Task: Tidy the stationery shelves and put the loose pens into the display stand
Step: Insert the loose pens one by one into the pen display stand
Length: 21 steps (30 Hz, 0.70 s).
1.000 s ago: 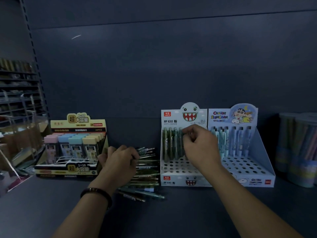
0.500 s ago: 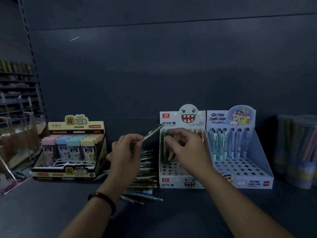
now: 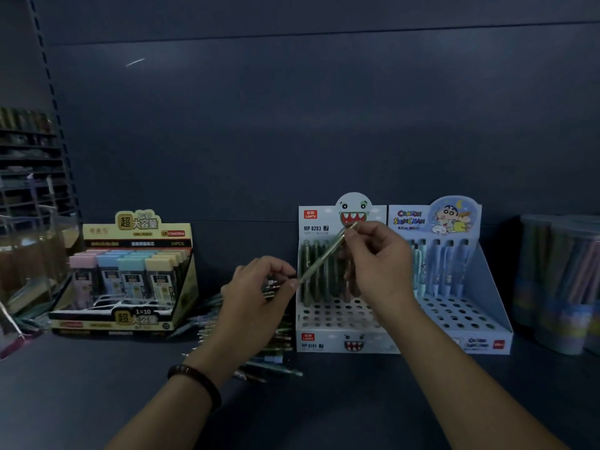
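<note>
Holding one pen (image 3: 319,258) tilted at centre frame, our right hand (image 3: 381,266) pinching its top, left hand (image 3: 258,295) pinching its tip, display stand (image 3: 328,339) behind.

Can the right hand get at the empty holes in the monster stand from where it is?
Probably yes: the right hand is just above the monster stand, whose front holes lie open and uncovered. The left hand pinches the other end of the pen, though.

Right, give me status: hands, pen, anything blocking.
Left hand pinches pen low end, right hand pinches top. Pen tilted before monster-face stand, not slotted. Front holes free; loose pens piled beside stand.
</note>
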Each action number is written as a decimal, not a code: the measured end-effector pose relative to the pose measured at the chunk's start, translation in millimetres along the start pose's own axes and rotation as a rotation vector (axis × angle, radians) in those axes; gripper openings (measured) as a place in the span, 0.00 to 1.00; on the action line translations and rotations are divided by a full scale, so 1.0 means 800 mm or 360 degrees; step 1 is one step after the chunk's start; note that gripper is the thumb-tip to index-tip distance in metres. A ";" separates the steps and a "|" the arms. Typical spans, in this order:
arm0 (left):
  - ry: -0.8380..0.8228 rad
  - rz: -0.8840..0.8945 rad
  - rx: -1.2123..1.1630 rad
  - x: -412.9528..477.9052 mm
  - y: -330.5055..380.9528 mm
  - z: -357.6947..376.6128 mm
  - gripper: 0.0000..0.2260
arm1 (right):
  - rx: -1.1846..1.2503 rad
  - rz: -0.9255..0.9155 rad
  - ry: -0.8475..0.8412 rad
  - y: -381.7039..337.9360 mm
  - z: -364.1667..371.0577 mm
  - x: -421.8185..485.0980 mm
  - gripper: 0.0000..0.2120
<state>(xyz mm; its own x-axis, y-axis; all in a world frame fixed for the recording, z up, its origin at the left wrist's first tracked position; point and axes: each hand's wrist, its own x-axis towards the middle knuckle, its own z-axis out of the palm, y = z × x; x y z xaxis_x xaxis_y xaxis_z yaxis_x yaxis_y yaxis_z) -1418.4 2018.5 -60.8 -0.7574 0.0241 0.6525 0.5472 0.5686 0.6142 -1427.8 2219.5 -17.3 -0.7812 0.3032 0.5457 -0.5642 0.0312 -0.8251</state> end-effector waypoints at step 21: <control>-0.0406 0.0211 0.0420 -0.007 -0.012 -0.008 0.02 | -0.0799 -0.0489 -0.0203 0.020 0.000 -0.005 0.08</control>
<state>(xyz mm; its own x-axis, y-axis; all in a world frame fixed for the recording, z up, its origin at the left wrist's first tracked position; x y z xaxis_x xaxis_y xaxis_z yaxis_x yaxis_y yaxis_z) -1416.9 2008.0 -67.9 -0.7689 0.2963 0.5666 0.5609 0.7380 0.3752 -1433.4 2218.9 -32.9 -0.6459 0.0931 0.7577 -0.5984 0.5545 -0.5783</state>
